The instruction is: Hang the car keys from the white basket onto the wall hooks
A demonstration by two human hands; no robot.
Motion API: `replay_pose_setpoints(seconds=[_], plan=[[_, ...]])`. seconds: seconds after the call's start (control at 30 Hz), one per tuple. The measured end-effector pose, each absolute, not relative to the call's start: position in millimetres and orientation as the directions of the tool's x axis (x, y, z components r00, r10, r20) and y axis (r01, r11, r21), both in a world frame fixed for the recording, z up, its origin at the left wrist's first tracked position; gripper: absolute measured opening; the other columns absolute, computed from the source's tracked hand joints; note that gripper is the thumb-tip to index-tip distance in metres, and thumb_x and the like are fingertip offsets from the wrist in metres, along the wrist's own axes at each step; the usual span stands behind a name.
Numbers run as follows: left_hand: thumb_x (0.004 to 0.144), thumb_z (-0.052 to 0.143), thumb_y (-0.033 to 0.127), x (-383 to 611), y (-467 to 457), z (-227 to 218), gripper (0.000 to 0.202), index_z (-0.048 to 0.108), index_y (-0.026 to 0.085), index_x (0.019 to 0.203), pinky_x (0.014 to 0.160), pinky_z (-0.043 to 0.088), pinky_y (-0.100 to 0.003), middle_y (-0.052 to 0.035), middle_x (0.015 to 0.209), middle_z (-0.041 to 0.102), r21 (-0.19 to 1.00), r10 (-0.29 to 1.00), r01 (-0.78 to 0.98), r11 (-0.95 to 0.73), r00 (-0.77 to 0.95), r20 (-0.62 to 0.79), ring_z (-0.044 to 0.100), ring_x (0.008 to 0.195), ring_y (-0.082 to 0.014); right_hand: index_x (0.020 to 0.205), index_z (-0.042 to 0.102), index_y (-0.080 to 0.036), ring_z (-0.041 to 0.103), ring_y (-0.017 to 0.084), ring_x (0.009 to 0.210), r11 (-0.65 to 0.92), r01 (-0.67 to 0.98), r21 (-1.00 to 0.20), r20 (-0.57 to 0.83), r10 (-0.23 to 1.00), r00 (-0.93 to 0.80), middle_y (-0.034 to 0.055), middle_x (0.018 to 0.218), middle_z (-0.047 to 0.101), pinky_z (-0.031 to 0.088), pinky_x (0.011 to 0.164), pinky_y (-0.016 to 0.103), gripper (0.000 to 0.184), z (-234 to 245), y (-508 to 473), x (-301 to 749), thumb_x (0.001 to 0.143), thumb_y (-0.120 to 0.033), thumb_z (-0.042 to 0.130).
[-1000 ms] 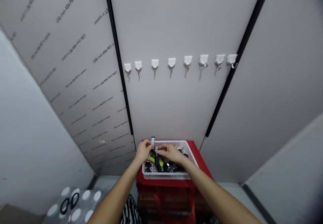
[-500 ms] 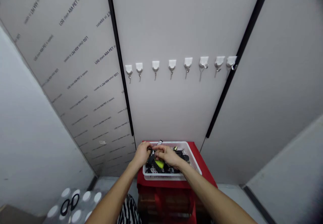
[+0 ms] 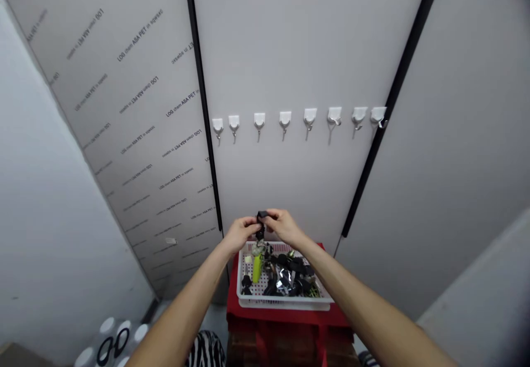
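Above the back rim of a white plastic basket [image 3: 285,303], my left hand [image 3: 241,234] and my right hand [image 3: 285,227] pinch a keychain [image 3: 260,230] between them. Its upper part is a black strap, gripped from both sides by thumbs and fingers. Pale or metallic small pieces and a bright yellow-green tag [image 3: 257,269] hang below it, over the basket; the small pieces are too blurred to tell apart. Inside the basket lies a pile of black and shiny small items [image 3: 290,278], with a few black pieces [image 3: 246,284] at the left.
The basket stands on a red cloth [image 3: 285,316] over a stand. On the white wall panel ahead, a row of several white adhesive hooks [image 3: 285,118] runs between two black strips. Bottles with white caps [image 3: 105,328] and black carrying loops stand at lower left.
Both hands have risen out of the basket, lifting the keychain with its yellow-green tag to the back rim. More of the basket's contents now shows. The view has shifted slightly.
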State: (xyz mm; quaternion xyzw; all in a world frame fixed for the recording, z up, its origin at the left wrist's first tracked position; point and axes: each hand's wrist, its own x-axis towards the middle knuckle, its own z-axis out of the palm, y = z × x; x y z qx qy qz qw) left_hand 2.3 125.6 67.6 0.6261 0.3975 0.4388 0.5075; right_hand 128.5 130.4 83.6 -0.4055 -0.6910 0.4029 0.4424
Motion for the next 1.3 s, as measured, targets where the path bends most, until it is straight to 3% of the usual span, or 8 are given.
replay_pose_setpoints(seconds=[0.13,0.23,0.4,0.53,0.67,0.87,1.13,1.3], plan=[[0.055,0.051,0.020,13.3,124.9,84.0,0.012,0.049,0.013,0.064,0.049,0.031,-0.017,0.0036,0.055,0.047,0.963,0.946,0.037,-0.269,0.196,0.256,0.039,0.049,-0.0045,0.052,0.046,-0.014,0.035,0.005,0.034,0.353,0.221,-0.909,0.332,0.935,-0.126,-0.0063,0.035,0.038,0.028,0.038,0.018,0.018,105.4,128.7,127.3,0.061,-0.029,0.042],[0.052,0.053,0.017,20.0,125.7,93.5,0.012,0.049,0.013,0.063,0.051,0.032,-0.017,0.0030,0.056,0.049,0.918,0.931,0.157,-0.365,0.037,0.364,0.040,0.051,-0.0058,0.049,0.043,-0.015,0.037,0.005,0.033,0.349,0.277,-0.895,0.361,0.932,-0.008,-0.0059,0.034,0.039,0.030,0.037,0.018,0.014,118.7,130.2,121.7,0.059,-0.025,0.043],[0.059,0.046,0.021,15.4,127.6,106.0,0.015,0.054,0.014,0.069,0.055,0.034,-0.019,-0.0005,0.064,0.055,0.831,0.867,0.292,-0.474,-0.009,0.497,0.045,0.057,-0.0086,0.056,0.042,-0.016,0.040,0.006,0.031,0.341,0.180,-0.923,0.343,0.939,-0.021,-0.0068,0.036,0.043,0.033,0.033,0.018,0.003,142.9,139.5,106.8,0.055,-0.017,0.044],[0.062,0.043,0.021,2.9,129.6,122.6,0.020,0.056,0.014,0.074,0.057,0.036,-0.019,-0.0019,0.069,0.058,0.851,0.856,0.137,-0.506,-0.037,0.515,0.048,0.061,-0.0092,0.071,0.045,-0.015,0.041,0.005,0.031,0.357,0.002,-0.934,0.353,0.926,-0.134,-0.0085,0.038,0.045,0.037,0.034,0.018,0.016,167.7,145.0,94.8,0.054,-0.014,0.046],[0.058,0.047,0.021,-13.7,129.6,145.6,0.022,0.056,0.013,0.075,0.049,0.035,-0.018,-0.0012,0.066,0.058,0.893,0.889,-0.044,-0.447,-0.132,0.438,0.046,0.055,-0.0075,0.065,0.048,-0.012,0.044,0.004,0.033,0.393,-0.058,-0.918,0.395,0.886,-0.241,-0.0068,0.041,0.048,0.040,0.037,0.017,0.012,192.3,147.7,82.0,0.054,-0.016,0.051],[0.054,0.052,0.022,-41.4,135.9,169.8,0.023,0.057,0.012,0.074,0.045,0.033,-0.016,-0.0005,0.060,0.056,0.869,0.885,-0.201,-0.452,-0.223,0.409,0.044,0.048,-0.0046,0.051,0.044,-0.012,0.043,0.004,0.030,0.480,-0.051,-0.876,0.482,0.862,-0.159,-0.0065,0.037,0.046,0.038,0.032,0.016,0.014,220.1,163.6,55.6,0.052,-0.018,0.056],[0.051,0.053,0.022,-65.0,143.7,179.1,0.020,0.054,0.010,0.066,0.043,0.032,-0.016,0.0003,0.053,0.055,0.814,0.897,-0.380,-0.439,-0.244,0.369,0.045,0.045,-0.0044,0.057,0.042,-0.013,0.048,0.004,0.037,0.339,-0.254,-0.906,0.397,0.889,-0.229,-0.0064,0.041,0.048,0.043,0.039,0.016,0.014,230.6,165.9,30.4,0.054,-0.007,0.054],[0.050,0.051,0.020,-67.4,154.4,181.8,0.017,0.054,0.010,0.063,0.041,0.030,-0.015,0.0013,0.051,0.054,0.811,0.901,-0.398,-0.430,-0.250,0.355,0.043,0.043,-0.0039,0.058,0.040,-0.014,0.048,0.004,0.039,0.300,-0.405,-0.863,0.381,0.915,-0.133,-0.0069,0.041,0.047,0.044,0.042,0.017,0.015,228.2,172.3,23.8,0.057,-0.009,0.054]])
